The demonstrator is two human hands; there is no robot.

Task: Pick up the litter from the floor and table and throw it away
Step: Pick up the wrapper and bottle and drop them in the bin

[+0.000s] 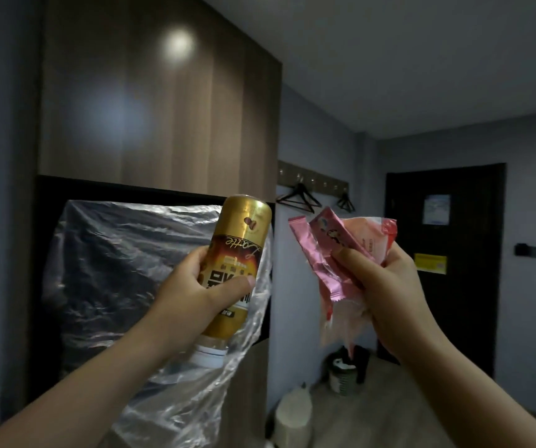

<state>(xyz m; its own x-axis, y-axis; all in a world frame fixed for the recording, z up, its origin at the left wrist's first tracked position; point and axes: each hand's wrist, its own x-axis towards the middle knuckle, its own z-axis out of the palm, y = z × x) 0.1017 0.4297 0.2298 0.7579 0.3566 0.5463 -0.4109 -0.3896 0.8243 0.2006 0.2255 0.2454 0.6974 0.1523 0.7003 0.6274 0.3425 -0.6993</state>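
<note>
My left hand [200, 286] grips a gold and brown drink bottle [237, 253], held upside down with its white cap at the bottom, raised in front of me. A sheet of clear plastic film [228, 376] hangs from the same hand. My right hand [386, 286] holds a bunch of pink snack wrappers [334, 253] at about the same height, to the right of the bottle. A small bin with a black liner [346, 373] stands on the floor far below, beyond the wrappers.
A dark recess draped in clear plastic [124, 270] sits under a wooden cabinet [160, 92] on the left. Hangers [299, 197] hang on a wall rack. A dark door [444, 253] closes the corridor on the right. A white container [294, 415] stands on the floor.
</note>
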